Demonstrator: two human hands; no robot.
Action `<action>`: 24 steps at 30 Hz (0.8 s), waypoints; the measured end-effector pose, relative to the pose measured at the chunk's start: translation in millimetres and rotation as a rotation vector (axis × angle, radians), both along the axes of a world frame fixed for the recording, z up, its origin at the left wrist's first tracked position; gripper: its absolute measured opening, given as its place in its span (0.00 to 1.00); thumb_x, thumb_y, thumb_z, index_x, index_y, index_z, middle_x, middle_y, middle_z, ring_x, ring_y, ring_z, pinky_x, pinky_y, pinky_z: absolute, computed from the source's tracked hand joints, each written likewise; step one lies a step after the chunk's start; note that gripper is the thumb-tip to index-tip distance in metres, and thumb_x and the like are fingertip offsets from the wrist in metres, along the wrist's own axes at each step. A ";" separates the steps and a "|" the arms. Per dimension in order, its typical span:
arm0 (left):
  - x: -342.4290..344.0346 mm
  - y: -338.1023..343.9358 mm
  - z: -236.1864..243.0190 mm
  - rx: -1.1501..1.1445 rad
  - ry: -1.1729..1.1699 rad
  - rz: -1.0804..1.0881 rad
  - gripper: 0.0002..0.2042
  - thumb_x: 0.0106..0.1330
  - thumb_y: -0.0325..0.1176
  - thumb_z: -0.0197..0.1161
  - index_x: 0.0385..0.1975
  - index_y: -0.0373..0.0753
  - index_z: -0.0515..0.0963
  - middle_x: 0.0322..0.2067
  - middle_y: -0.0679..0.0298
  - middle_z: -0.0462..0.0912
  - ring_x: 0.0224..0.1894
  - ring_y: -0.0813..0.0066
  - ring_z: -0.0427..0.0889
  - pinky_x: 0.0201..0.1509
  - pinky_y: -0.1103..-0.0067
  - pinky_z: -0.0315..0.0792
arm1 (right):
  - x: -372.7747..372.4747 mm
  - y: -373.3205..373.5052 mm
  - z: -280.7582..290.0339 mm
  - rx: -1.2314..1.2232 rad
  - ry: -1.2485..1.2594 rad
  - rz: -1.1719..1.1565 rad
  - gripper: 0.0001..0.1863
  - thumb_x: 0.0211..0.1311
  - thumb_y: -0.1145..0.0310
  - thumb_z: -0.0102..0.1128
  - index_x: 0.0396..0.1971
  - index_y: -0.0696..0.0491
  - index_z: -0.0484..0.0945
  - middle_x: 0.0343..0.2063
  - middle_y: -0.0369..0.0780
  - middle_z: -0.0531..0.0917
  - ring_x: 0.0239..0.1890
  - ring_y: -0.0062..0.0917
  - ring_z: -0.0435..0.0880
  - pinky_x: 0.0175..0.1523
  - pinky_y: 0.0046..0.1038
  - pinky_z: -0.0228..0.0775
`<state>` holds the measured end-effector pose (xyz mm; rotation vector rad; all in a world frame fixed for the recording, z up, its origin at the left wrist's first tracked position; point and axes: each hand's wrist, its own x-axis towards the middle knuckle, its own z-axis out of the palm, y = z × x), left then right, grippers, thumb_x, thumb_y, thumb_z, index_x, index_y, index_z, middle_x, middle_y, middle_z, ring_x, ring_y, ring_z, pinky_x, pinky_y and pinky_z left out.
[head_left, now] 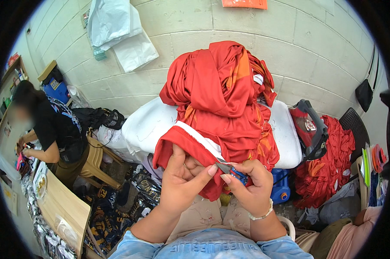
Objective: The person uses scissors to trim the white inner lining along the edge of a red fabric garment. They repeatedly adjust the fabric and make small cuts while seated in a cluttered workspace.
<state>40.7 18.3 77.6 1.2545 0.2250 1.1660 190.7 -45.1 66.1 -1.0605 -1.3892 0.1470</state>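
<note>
My left hand (177, 194) is closed on the edge of a red garment (173, 144) with a white band (194, 134) along its seam. The thumb and fingers pinch the cloth near the seam's lower end. Blue-handled thread snips (238, 174) are gripped in my right hand (252, 185). Their blades touch or nearly touch the cloth beside my left thumb; whether they are closed on a thread I cannot tell. Behind both hands, a big pile of red fabric with orange patches (212, 82) rests on a white padded surface (149, 123).
To the left a person in black works at a wooden table (65, 207), beside a tan plastic chair (99, 162). Dark packed garments (104, 216) lie on the floor. On the right are a blue container (282, 185), another red fabric heap (324, 168) and a person's pink sleeve (359, 237).
</note>
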 end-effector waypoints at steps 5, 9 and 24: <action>1.0 -0.9 -0.2 0.007 -0.003 -0.003 0.38 0.61 0.13 0.53 0.68 0.38 0.40 0.50 0.57 0.73 0.52 0.74 0.75 0.56 0.78 0.69 | 0.9 0.1 -1.4 0.010 -0.026 -0.016 0.14 0.44 0.74 0.74 0.28 0.61 0.77 0.22 0.41 0.80 0.23 0.19 0.79 0.29 0.19 0.70; 1.8 0.4 0.5 -0.010 0.010 0.001 0.38 0.61 0.14 0.54 0.68 0.38 0.40 0.49 0.58 0.74 0.51 0.74 0.76 0.55 0.78 0.70 | 1.1 3.0 -7.3 0.012 0.010 -0.021 0.13 0.46 0.74 0.73 0.29 0.61 0.77 0.23 0.41 0.80 0.24 0.19 0.79 0.31 0.19 0.70; 8.0 1.1 3.5 -0.080 -0.029 0.047 0.41 0.59 0.13 0.55 0.68 0.40 0.38 0.48 0.56 0.75 0.50 0.72 0.77 0.54 0.76 0.71 | -1.9 6.2 -24.7 -0.276 0.551 0.426 0.12 0.55 0.74 0.66 0.36 0.56 0.72 0.23 0.29 0.73 0.24 0.07 0.65 0.28 0.13 0.56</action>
